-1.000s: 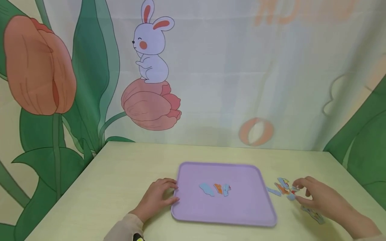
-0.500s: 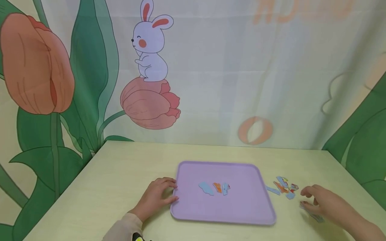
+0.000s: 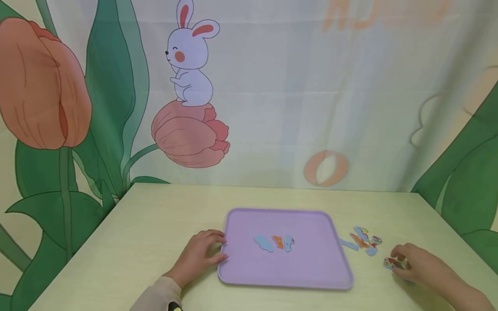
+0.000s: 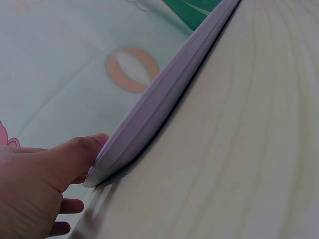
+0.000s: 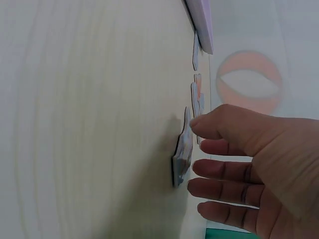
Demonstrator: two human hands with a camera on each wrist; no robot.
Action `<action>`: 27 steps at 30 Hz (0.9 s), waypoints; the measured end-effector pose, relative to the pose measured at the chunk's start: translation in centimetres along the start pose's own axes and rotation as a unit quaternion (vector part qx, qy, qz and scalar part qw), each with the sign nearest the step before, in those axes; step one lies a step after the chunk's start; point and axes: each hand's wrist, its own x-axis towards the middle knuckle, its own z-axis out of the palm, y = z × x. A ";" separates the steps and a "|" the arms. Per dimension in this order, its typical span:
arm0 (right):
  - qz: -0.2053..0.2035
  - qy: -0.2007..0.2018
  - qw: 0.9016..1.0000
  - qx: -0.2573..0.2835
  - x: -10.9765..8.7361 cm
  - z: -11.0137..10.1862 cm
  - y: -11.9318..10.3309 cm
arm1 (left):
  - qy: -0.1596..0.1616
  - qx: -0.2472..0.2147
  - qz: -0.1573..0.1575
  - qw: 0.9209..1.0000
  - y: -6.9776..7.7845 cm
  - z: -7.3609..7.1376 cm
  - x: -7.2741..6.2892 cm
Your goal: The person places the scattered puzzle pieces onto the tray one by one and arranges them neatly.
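On the left side, my left hand (image 3: 198,255) rests its fingertips and thumb on the rim of a lilac tray (image 3: 288,274). In the left wrist view the thumb (image 4: 87,147) lies against that tray edge. My right hand (image 3: 418,265) hovers low over a colourful puzzle piece (image 3: 390,263) on the table, thumb and fingers spread around it. The right wrist view shows this piece (image 5: 181,154) lying flat, with the thumb (image 5: 207,125) right at its end and the other fingers apart from it. The hand hides part of it.
Three puzzle pieces lie on the tray: a plain blue one (image 3: 263,243), an orange one (image 3: 278,242) and a blue patterned one (image 3: 288,244). Several more, including an orange piece (image 3: 359,240), cluster right of the tray. A printed curtain (image 3: 272,108) hangs behind the table.
My right hand has moved away from the cluster of pieces, toward the lower right, to the separate piece. The left hand stays at the tray rim. The head view has shifted slightly.
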 end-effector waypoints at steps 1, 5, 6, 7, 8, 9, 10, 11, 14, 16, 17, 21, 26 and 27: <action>0.003 -0.002 1.000 0.000 0.0 0.0 0.0 | 0.000 0.000 0.000 1.000 0.0 0.0 0.0; 0.004 -0.004 1.000 -0.006 -0.2 0.2 0.2 | 0.003 0.001 0.003 1.000 0.0 0.0 0.0; 0.004 -0.003 1.000 -0.009 -0.2 0.2 0.3 | 0.003 0.001 0.003 1.000 0.0 0.0 0.0; 0.005 -0.004 1.000 -0.010 -0.2 0.3 0.4 | 0.003 0.002 0.004 1.000 0.0 0.0 0.0; 0.005 -0.005 1.000 -0.010 -0.1 0.3 0.4 | 0.003 0.002 0.004 1.000 0.0 0.0 0.0; 0.007 -0.007 1.000 -0.009 -0.1 0.3 0.4 | 0.003 0.003 0.004 1.000 0.0 0.0 0.0; 0.010 -0.010 1.000 -0.008 0.0 0.3 0.4 | 0.003 0.003 0.004 1.000 0.0 0.0 0.0; 0.013 -0.013 1.000 -0.006 0.0 0.4 0.5 | 0.003 0.003 0.003 1.000 0.0 0.0 0.0; 0.022 -0.025 0.999 0.000 0.2 0.4 0.4 | 0.002 0.002 0.002 1.000 0.0 0.1 0.0; 0.027 -0.029 0.999 0.001 0.2 0.4 0.3 | 0.001 0.001 0.000 1.000 0.0 0.1 0.0; 0.029 -0.030 0.999 0.002 0.3 0.4 0.3 | 0.000 0.000 -0.001 1.000 -0.1 0.1 0.0; 0.031 -0.024 0.999 -0.001 0.3 0.5 0.1 | -0.002 -0.003 -0.003 1.000 0.0 0.1 0.0; 0.038 -0.022 0.999 -0.005 0.4 0.8 0.2 | -0.002 -0.004 -0.003 1.000 0.0 0.0 0.0; 0.040 -0.023 0.999 -0.006 0.4 0.8 0.2 | -0.002 -0.003 -0.002 1.000 0.0 0.0 0.0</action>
